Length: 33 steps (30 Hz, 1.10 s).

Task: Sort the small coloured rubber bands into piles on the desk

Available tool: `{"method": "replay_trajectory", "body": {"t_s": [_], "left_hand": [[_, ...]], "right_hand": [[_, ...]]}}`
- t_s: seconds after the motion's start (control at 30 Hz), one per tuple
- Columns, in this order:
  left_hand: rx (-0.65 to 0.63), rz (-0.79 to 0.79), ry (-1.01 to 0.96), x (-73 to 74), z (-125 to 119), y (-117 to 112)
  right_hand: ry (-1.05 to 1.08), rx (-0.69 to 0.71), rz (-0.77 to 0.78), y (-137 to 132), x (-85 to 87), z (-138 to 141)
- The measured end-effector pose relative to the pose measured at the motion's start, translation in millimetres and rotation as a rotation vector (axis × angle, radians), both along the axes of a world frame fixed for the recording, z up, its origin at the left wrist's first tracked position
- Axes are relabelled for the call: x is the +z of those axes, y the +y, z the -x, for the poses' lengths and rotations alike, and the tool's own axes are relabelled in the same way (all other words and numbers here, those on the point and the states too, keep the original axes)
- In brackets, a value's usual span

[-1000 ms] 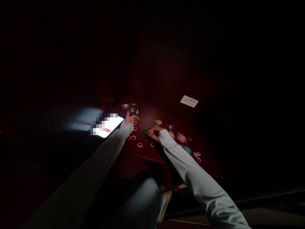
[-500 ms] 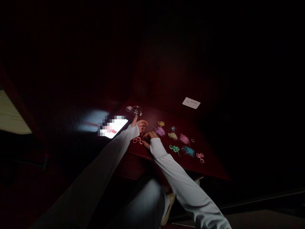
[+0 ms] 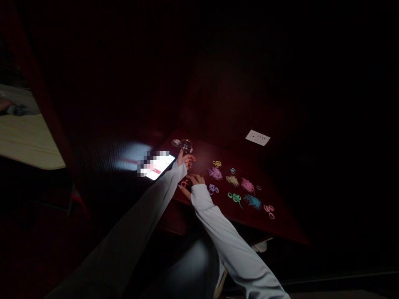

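Note:
On a dark red tabletop, my right hand reaches over a few orange elastic bands, thumb and fingers spread around them. Part of these bands is hidden under the hand. Just beyond, my left hand hovers or rests with thumb raised and fingers stretched to the right; nothing shows in it. Its thumb is close to a clear round container. Right of my hands lie a tangle of thin purple bands and some purple loops.
Sorted piles of bands spread rightward: yellow loops, pale yellow strands, pink strands, green loops, blue strands, pink loops. A lit phone leans at the left. A white socket plate is behind.
My right hand has shifted left over the orange bands, uncovering the purple loops. My left hand stays near the clear container. The view has turned slightly left.

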<state>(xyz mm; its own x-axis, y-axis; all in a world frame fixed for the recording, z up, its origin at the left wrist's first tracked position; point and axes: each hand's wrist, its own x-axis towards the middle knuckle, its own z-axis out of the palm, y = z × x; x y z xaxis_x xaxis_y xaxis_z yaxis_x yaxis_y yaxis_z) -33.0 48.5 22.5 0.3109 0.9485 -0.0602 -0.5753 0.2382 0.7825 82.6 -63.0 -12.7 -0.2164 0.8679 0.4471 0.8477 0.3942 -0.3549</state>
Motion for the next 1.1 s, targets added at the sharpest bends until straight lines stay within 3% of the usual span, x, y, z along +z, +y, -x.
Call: {"method": "replay_trajectory", "body": {"t_s": [0.4,0.57,0.67,0.73,0.87,0.97,1.1], "left_hand": [[0.011,0.056,-0.051,-1.3,-0.2,1.8],[0.004,0.065,-0.030,3.6,-1.7,0.7],[0.029,0.040,0.077,1.3,-7.6,1.5],[0.081,-0.067,0.181,-4.0,-12.0,-0.5],[0.219,-0.494,0.443,-16.2,-14.3,-16.2],[0.232,-0.797,0.630,-22.5,-7.7,-38.6],[0.267,-0.965,0.892,-35.8,9.1,-72.5]], "right_hand": [[0.043,0.058,0.076,7.5,15.0,-13.6],[0.093,0.005,0.016,-8.1,20.3,-26.2],[0.062,-0.057,-0.033,-18.8,15.5,-29.2],[0.024,-0.099,-0.066,-22.7,8.4,-28.7],[0.077,-0.149,-0.185,-22.1,-4.9,-27.3],[0.116,-0.146,-0.221,-16.8,-10.7,-29.0],[0.094,-0.125,-0.194,-7.3,-16.1,-33.1]]}}
